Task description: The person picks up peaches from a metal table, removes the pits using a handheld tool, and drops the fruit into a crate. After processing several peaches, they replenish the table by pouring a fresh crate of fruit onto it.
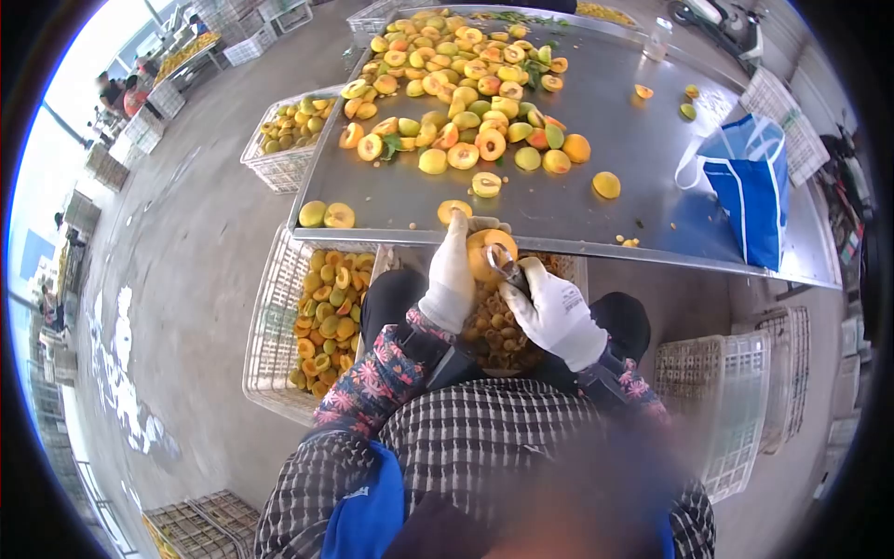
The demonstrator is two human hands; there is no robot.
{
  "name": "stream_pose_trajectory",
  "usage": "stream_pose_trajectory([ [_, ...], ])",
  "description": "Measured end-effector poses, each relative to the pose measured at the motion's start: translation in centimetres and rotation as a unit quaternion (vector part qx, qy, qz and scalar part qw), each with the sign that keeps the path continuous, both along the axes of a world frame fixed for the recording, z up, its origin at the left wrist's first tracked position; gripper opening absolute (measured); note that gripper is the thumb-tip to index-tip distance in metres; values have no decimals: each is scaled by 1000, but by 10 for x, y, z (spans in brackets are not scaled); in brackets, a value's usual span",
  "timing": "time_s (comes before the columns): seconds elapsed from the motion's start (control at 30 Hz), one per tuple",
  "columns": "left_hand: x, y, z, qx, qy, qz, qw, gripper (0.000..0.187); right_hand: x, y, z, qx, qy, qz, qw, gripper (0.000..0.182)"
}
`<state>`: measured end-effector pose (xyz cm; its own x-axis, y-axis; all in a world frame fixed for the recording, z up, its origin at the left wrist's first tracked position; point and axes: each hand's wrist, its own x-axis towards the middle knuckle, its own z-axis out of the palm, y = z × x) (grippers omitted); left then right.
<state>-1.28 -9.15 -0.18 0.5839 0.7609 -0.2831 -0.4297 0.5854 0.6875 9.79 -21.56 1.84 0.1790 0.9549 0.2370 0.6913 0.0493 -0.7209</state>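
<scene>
Fruit (479, 257) is being held by the left grip (449, 281); the right grip (559, 317) is clasping a tool (509, 270), seemingly touching the fruit.

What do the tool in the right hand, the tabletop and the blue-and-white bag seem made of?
Tool: shiny metal at the working end, judging by bright glints; the rest is mostly hidden. Tabletop: smooth grey metal, probably stainless steel, showing soft reflections. Bag: perhaps fabric or plastic, given its bending straps.
</scene>
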Motion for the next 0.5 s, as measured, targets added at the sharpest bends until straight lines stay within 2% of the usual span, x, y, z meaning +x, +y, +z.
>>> stream_pose_trajectory([
  [0.03, 0, -2, 3, 17, 14, 7, 1000, 52, -1, 0, -1, 5, -19, -7, 1000, 29],
  [0.07, -1, 0, -3, 82, 38, 4, 996, 55, -3, 1, -2, 10, -37, -13, 999, 28],
  [0.17, -1, -2, 1, 108, 75, 17, 991, 57, -5, 3, -5, 14, -96, -20, 995, 25],
  [0.27, -3, -5, 3, 73, 63, 27, 995, 58, -6, 3, -10, -12, -113, -23, 993, 27],
  [0.5, -1, -5, -9, 106, 100, 48, 988, 58, -2, 3, -24, -83, -110, 7, 990, 30],
])
